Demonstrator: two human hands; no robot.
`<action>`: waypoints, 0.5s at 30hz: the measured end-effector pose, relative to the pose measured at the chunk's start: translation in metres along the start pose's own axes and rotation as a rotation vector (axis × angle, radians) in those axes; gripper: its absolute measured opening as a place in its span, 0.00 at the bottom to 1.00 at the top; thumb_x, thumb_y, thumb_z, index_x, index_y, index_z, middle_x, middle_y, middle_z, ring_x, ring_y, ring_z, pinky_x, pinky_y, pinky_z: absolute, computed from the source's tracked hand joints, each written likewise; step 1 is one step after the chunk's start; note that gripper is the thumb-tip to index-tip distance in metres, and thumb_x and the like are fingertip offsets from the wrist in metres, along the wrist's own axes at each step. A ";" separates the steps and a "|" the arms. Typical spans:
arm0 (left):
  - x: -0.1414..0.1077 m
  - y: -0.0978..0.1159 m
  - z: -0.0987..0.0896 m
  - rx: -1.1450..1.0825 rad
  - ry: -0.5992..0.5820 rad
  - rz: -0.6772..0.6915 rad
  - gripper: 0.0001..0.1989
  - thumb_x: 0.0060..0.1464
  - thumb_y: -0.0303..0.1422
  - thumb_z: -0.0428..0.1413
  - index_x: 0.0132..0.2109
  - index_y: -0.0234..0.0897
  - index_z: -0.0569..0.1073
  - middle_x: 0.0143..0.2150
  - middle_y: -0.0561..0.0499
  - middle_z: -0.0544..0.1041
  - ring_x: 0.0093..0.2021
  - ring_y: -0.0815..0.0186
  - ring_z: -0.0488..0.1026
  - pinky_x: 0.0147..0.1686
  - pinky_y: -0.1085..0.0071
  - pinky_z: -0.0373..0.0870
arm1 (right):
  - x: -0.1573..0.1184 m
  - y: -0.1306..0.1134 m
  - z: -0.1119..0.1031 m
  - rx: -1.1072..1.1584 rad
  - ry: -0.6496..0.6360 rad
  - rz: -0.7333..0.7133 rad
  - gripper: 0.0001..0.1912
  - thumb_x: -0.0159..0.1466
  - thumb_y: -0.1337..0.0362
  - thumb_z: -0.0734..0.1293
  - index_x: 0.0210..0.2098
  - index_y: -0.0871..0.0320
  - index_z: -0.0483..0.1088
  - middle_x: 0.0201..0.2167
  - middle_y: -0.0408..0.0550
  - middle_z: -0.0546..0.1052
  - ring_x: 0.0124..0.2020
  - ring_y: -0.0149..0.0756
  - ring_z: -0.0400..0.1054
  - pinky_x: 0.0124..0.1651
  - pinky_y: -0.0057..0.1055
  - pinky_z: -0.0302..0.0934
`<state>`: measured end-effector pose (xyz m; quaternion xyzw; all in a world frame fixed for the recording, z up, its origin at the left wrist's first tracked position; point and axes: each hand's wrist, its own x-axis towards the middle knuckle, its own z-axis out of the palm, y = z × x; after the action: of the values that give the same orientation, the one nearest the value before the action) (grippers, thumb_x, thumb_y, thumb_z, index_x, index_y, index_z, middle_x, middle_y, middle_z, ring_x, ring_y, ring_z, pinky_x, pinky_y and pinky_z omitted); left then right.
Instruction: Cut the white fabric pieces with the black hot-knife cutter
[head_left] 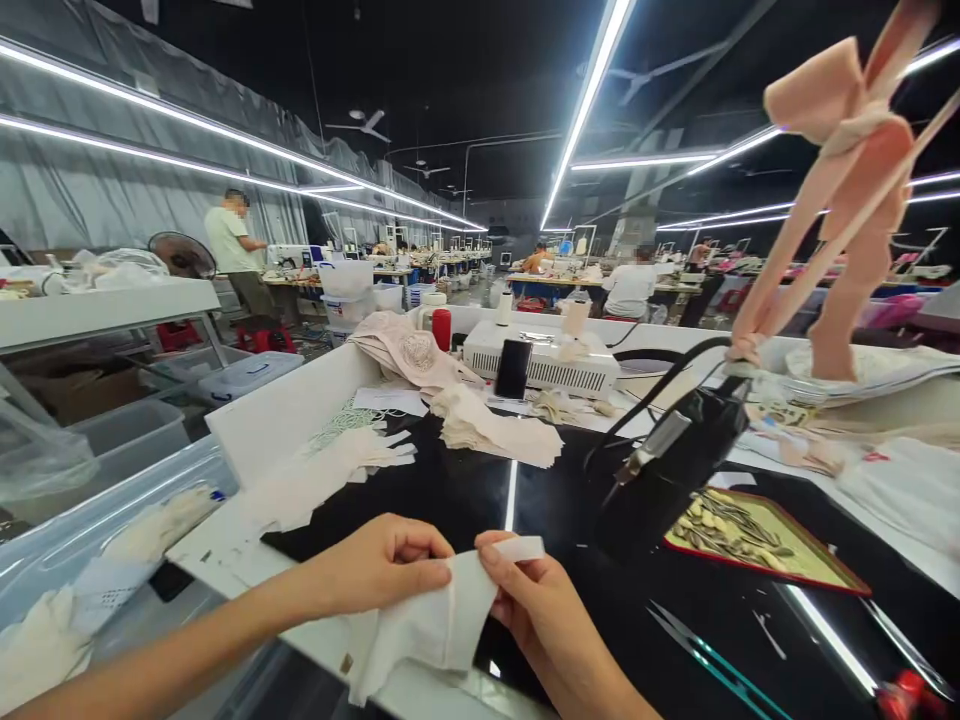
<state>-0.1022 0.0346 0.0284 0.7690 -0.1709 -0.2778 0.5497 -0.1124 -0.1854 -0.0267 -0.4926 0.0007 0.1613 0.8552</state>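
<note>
A piece of white fabric (427, 630) hangs between my two hands over the front edge of the black tabletop. My left hand (386, 565) is closed on its upper left edge, thumb on top. My right hand (525, 590) pinches the upper right corner, where a short white strip (521, 548) sticks out past the fingers. Beyond my hands lie a stack of cream fabric pieces (499, 430) and, to the left, a spread of white cut pieces (322, 475). Tweezers with teal handles (712, 655) rest to the right of my right hand.
A tray of seeds (739, 535) sits at right, beside a black device (667, 470) with peach straps (847, 190) tied above it. At the back stand a white box (540, 360), a phone (513, 368) and thread spools (504, 308). A plastic bin (142, 560) is at left. Other people work farther off.
</note>
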 end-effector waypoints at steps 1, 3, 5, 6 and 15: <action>-0.003 0.000 -0.002 0.011 -0.011 -0.016 0.34 0.55 0.61 0.63 0.48 0.32 0.79 0.35 0.50 0.77 0.31 0.69 0.65 0.30 0.76 0.59 | 0.002 -0.001 -0.002 -0.028 0.020 -0.008 0.30 0.46 0.45 0.87 0.36 0.61 0.81 0.21 0.43 0.72 0.23 0.30 0.63 0.26 0.28 0.58; -0.009 0.001 -0.011 0.089 -0.016 -0.032 0.30 0.56 0.59 0.63 0.46 0.33 0.80 0.35 0.50 0.78 0.32 0.68 0.68 0.31 0.75 0.60 | 0.005 -0.004 -0.006 -0.092 0.055 -0.035 0.31 0.45 0.44 0.86 0.36 0.61 0.82 0.18 0.41 0.68 0.21 0.29 0.58 0.23 0.27 0.52; -0.015 0.003 -0.022 0.279 0.048 -0.015 0.23 0.59 0.53 0.62 0.42 0.35 0.80 0.36 0.51 0.79 0.34 0.66 0.70 0.32 0.74 0.61 | 0.008 -0.011 -0.009 -0.153 0.094 -0.074 0.31 0.46 0.43 0.86 0.37 0.62 0.83 0.16 0.40 0.66 0.20 0.28 0.55 0.22 0.27 0.47; -0.017 0.005 -0.028 0.408 0.111 0.012 0.19 0.61 0.49 0.61 0.41 0.36 0.80 0.36 0.51 0.79 0.35 0.65 0.71 0.33 0.73 0.61 | 0.009 -0.015 -0.009 -0.182 0.112 -0.098 0.30 0.48 0.43 0.85 0.37 0.62 0.84 0.16 0.40 0.66 0.20 0.28 0.54 0.22 0.27 0.46; -0.039 -0.006 -0.052 1.033 0.248 0.268 0.08 0.70 0.39 0.59 0.45 0.43 0.80 0.35 0.55 0.76 0.30 0.68 0.71 0.29 0.72 0.55 | -0.009 -0.031 -0.020 -0.685 -0.024 -0.501 0.13 0.65 0.49 0.75 0.35 0.50 0.85 0.35 0.47 0.82 0.33 0.36 0.75 0.38 0.28 0.70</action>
<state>-0.1012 0.0972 0.0448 0.9374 -0.3156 0.0074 0.1470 -0.1092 -0.2190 -0.0089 -0.7315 -0.1827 -0.0549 0.6546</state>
